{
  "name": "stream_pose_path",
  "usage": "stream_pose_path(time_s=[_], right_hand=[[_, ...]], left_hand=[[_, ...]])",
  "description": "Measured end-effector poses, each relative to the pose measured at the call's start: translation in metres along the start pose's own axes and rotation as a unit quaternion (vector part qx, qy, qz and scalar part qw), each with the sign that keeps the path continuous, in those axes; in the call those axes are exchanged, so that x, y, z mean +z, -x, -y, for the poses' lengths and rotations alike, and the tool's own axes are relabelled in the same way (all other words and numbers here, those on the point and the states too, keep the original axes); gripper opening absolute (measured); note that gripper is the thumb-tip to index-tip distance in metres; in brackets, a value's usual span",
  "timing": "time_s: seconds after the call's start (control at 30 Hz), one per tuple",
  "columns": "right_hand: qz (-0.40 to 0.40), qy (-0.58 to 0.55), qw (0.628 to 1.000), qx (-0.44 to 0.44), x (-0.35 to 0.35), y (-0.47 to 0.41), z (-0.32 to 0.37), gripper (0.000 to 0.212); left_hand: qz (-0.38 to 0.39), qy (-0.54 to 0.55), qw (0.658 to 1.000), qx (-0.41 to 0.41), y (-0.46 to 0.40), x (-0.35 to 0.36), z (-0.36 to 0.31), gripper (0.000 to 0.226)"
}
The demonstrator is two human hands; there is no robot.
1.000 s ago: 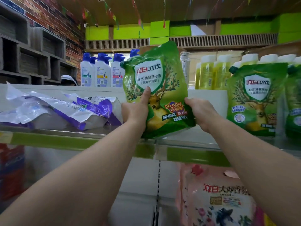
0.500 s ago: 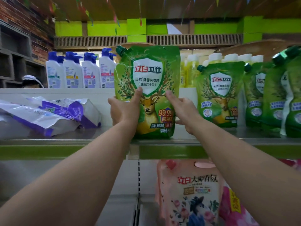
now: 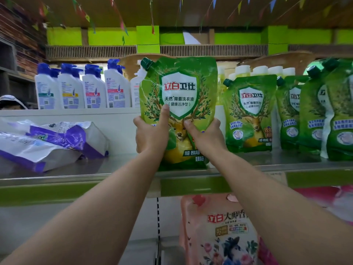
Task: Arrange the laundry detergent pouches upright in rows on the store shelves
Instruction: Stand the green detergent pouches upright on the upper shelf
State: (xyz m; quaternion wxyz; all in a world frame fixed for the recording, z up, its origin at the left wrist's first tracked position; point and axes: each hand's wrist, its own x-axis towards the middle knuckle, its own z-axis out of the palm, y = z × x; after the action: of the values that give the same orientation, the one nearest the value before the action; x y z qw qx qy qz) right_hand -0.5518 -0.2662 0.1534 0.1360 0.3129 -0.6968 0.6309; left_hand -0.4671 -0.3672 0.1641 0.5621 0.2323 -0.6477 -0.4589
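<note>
Pouch (image 3: 179, 104), green, centre frame: we are holding it upright, base on the shelf (image 3: 114, 169) front edge. Left hand (image 3: 150, 134) and right hand (image 3: 205, 135) are each gripping a lower side, thumbs across the front. More green pouches (image 3: 250, 115) are standing at right; purple-white bags (image 3: 57, 142) are lying at left.

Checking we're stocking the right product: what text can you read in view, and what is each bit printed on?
"立白卫仕", "天然除菌洗衣液", "(健康洁净型)": held green pouch, gripped by left hand and right hand.
"立白卫仕", "99.9": standing green pouch to its right.
"立白", "大师香": pink pouch on the lower shelf.
White bottles and purple-and-white bags: print too small or blurred to read.
</note>
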Motion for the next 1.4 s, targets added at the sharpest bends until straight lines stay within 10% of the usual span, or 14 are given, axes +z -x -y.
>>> stream_pose_path(time_s=[0.87, 1.4], right_hand=[[-0.046, 0.038, 0.998, -0.024, 0.005, 0.003, -0.008, 0.083], [-0.030, 0.101, 0.994, 0.016, 0.003, 0.002, -0.007, 0.086]], left_hand=[[0.060, 0.060, 0.995, 0.050, -0.003, -0.014, 0.013, 0.039], [0.219, -0.108, 0.966, -0.082, 0.000, -0.031, 0.002, 0.105]])
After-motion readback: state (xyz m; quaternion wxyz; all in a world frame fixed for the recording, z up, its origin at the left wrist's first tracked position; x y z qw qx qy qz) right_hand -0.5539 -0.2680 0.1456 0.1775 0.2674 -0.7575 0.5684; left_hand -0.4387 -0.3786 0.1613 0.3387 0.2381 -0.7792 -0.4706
